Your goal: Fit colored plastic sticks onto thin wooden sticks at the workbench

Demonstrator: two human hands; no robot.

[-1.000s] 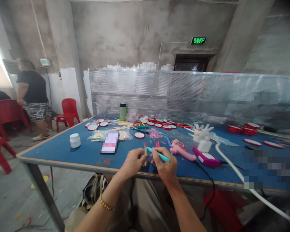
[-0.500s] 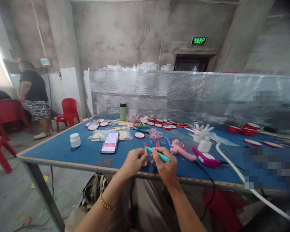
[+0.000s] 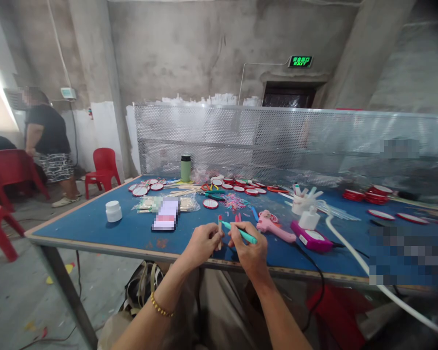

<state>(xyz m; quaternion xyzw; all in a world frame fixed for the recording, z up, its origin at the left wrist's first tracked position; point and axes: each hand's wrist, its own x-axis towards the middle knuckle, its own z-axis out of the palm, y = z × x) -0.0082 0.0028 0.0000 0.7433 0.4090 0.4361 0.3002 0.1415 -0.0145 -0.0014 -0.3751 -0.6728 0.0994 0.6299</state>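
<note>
Near the table's front edge, my left hand [image 3: 203,244] is closed around a flat wooden stick [image 3: 220,232], held upright with its red-coloured end at the top. My right hand [image 3: 251,250] grips a teal marker pen [image 3: 247,235] like a writing tool. The pen's tip points left at the upper part of the stick, very close to it; whether they touch I cannot tell. Just beyond my hands lie red pens [image 3: 238,218], partly hidden by my right fingers. A pink glue gun [image 3: 277,228] rests right of my right hand.
On the blue table [image 3: 91,231] are a white jar [image 3: 113,212], a phone [image 3: 166,214], red-rimmed discs [image 3: 210,204], pliers [image 3: 214,197], a purple device [image 3: 311,237], a white bottle [image 3: 309,218] and a green flask [image 3: 185,168]. A white hose [image 3: 372,277] crosses the right side. A person [image 3: 49,131] stands at left.
My hands, the stick and the marker pen stay almost in the same place. The person at the far left has shifted slightly leftward.
</note>
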